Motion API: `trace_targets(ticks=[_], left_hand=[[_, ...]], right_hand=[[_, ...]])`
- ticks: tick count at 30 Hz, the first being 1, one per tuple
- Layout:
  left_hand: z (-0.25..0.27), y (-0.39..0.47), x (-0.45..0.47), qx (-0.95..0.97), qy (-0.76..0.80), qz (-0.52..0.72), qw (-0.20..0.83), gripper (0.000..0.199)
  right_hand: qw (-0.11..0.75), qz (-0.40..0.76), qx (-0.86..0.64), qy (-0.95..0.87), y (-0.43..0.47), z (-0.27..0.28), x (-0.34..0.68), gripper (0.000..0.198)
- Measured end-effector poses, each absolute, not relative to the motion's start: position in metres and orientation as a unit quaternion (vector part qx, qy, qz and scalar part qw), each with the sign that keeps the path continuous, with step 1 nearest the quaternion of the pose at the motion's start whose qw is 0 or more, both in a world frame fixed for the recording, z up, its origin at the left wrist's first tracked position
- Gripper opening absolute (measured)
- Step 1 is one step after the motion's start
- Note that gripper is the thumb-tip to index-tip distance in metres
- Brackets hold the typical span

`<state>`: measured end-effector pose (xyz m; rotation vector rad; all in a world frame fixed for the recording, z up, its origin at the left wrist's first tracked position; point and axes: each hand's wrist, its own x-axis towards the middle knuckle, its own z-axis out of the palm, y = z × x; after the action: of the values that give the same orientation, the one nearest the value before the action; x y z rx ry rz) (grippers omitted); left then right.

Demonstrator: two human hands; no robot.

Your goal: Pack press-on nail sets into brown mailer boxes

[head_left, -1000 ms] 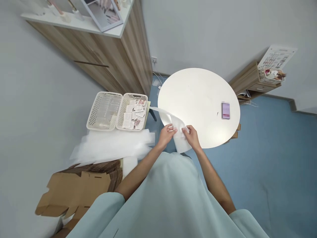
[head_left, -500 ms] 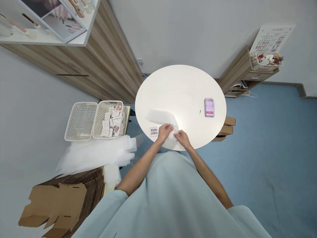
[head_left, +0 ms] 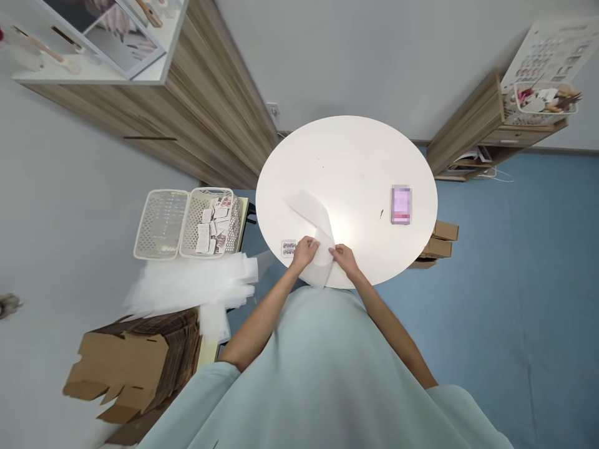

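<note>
A translucent white strip of thin foam wrap (head_left: 309, 209) lies bent across the near side of the round white table (head_left: 355, 146), with a folded part between my hands. My left hand (head_left: 306, 251) pinches its left edge. My right hand (head_left: 344, 257) pinches the right edge near the fold. Just left of my left hand rests a small clear case (head_left: 289, 248) with rows of small dark and purplish pieces. Whether anything lies inside the folded wrap I cannot tell.
A phone (head_left: 401, 204) lies on the table's right. To the left are an open white basket (head_left: 190, 240) of small cards, a pile of white wrap sheets (head_left: 191, 284) and stacked flat cardboard boxes (head_left: 126, 368). More boxes (head_left: 440, 246) sit beyond the table's right edge.
My hands have moved slightly apart, and the folded wrap between them is spread wider. The strip's far end has swung upward. The whole view has shifted a little.
</note>
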<state>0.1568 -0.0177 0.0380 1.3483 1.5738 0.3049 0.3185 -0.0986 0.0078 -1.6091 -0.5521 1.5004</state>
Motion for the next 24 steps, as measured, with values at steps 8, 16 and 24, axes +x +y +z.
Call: trace_targets(ticks=[8,16,24], left_hand=[[0.044,-0.021,0.143,0.372,0.583,0.198,0.695,0.032],[0.045,-0.008,0.128,0.371,0.573,0.212,0.699,0.033],[0.037,0.011,0.108,0.399,0.656,0.212,0.604,0.021]], right_hand=[[0.458,0.711,-0.508,-0.161,-0.081,0.009,0.306,0.043],[0.463,0.638,-0.575,-0.222,-0.067,0.014,0.300,0.035],[0.470,0.473,-0.676,-0.313,-0.074,0.026,0.341,0.025]])
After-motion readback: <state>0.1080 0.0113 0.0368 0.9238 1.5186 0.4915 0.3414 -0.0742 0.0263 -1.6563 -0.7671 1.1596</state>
